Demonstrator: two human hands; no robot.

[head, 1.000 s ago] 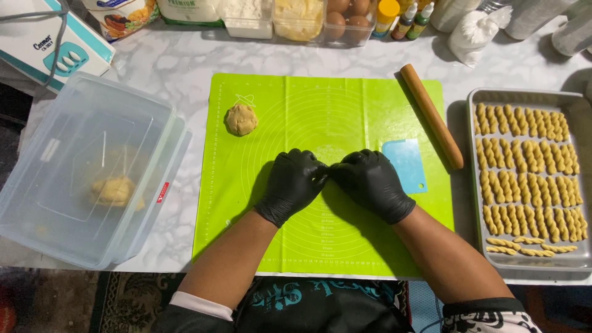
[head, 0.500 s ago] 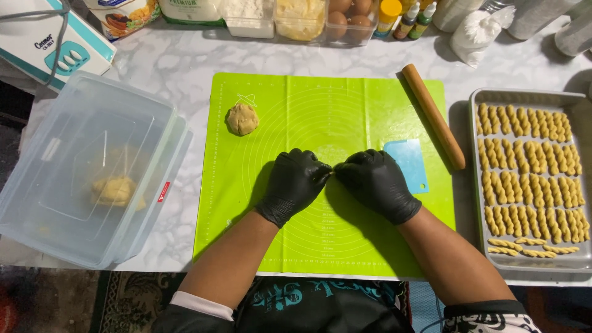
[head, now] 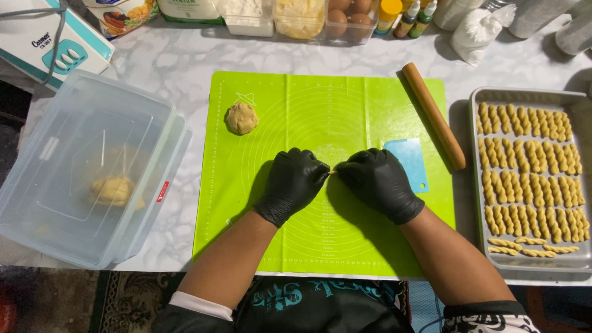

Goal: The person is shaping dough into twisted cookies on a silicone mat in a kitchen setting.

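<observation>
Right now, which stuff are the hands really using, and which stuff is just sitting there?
In use:
left hand
right hand
small dough piece pinched between them
green mat under them

Just sitting:
dough ball
rolling pin
blue scraper
tray of twisted pieces
plastic box with dough inside

A white marble-patterned desk [head: 166, 61] fills the view; beyond its near edge a dark patterned rug [head: 132, 302] covers the floor.

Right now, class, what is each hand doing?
Left hand: closed, pinching one end of a small dough piece.
Right hand: closed, pinching its other end.
</observation>
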